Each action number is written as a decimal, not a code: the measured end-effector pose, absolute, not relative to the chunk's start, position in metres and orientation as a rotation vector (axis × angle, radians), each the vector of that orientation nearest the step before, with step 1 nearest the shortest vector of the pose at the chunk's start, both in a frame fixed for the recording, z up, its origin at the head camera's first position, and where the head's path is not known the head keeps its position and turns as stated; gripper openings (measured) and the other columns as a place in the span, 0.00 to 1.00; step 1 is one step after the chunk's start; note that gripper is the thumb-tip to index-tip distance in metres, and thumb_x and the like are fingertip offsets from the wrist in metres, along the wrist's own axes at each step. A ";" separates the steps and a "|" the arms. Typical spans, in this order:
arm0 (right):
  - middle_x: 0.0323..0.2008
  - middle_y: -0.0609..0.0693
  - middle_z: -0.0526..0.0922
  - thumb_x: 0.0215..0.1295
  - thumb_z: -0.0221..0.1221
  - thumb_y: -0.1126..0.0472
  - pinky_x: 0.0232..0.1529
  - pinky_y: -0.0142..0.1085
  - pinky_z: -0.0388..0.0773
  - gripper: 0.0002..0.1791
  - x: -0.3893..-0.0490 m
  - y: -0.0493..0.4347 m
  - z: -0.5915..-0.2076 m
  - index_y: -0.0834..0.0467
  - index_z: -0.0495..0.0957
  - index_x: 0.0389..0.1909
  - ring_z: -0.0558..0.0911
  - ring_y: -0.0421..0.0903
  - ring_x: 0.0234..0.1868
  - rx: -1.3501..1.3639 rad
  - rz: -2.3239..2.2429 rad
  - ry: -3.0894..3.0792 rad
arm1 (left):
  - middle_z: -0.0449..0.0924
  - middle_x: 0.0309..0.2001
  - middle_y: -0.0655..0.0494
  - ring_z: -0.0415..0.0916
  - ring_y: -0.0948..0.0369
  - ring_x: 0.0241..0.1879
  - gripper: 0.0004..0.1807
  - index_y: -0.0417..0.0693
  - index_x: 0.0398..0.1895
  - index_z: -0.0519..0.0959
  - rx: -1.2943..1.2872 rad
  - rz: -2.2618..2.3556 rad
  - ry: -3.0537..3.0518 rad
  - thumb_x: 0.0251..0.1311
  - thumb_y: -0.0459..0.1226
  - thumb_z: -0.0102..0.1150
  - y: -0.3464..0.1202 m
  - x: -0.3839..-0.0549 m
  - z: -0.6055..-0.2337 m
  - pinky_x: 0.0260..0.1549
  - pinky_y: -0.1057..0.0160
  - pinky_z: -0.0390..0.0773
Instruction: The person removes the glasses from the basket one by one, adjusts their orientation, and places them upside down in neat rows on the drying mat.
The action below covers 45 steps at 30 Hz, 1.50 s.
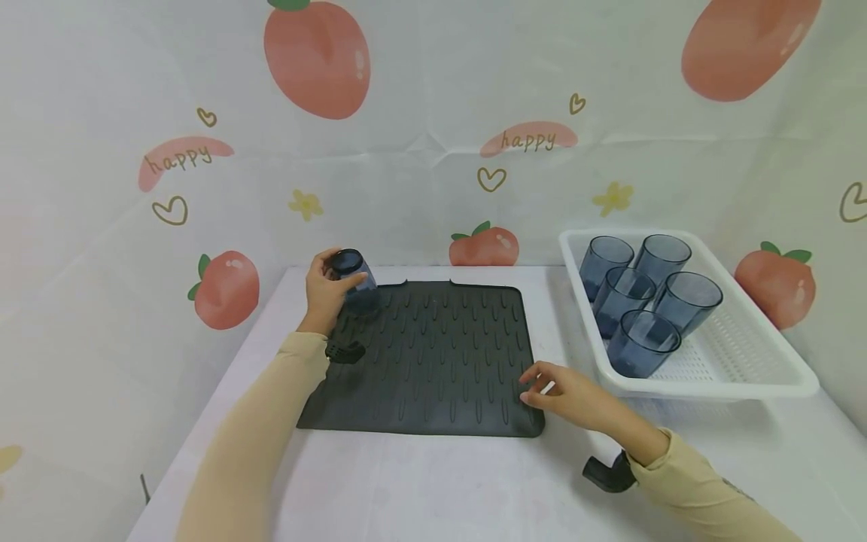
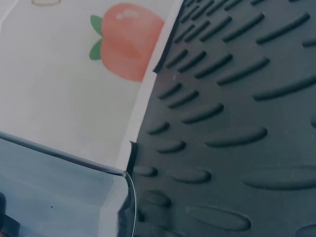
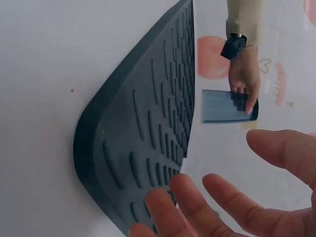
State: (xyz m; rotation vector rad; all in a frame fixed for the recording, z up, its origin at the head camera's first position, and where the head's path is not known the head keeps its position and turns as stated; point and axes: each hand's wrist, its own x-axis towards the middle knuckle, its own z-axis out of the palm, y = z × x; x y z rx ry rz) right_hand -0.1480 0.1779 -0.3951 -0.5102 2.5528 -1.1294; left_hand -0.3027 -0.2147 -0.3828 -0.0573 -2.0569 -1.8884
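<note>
My left hand (image 1: 322, 299) grips a blue-tinted drinking glass (image 1: 366, 280) near its base, which points up, mouth down. The glass is above the far left corner of a black ridged drying mat (image 1: 433, 391). In the right wrist view, a gap shows between the held tumbler (image 3: 219, 106) and the mat (image 3: 140, 113). Part of its wall and rim fills the lower left of the left wrist view. My right hand (image 1: 576, 397) hovers by the mat's right edge, fingers loosely bent, holding nothing.
A white perforated plastic basket (image 1: 765, 376) stands on the right of the white table (image 1: 420, 482). Several blue glasses (image 1: 643, 342) stand mouth up along its left side. A printed cloth (image 1: 420, 75) hangs behind the table.
</note>
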 end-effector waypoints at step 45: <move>0.35 0.47 0.80 0.64 0.62 0.53 0.27 0.34 0.73 0.18 -0.146 0.175 -0.400 0.59 0.76 0.48 0.79 0.42 0.29 -0.518 -1.120 2.553 | 0.61 0.66 0.41 0.63 0.48 0.65 0.42 0.44 0.71 0.55 0.028 -1.851 -2.253 0.57 0.31 0.66 -0.226 -0.312 -0.401 0.64 0.51 0.66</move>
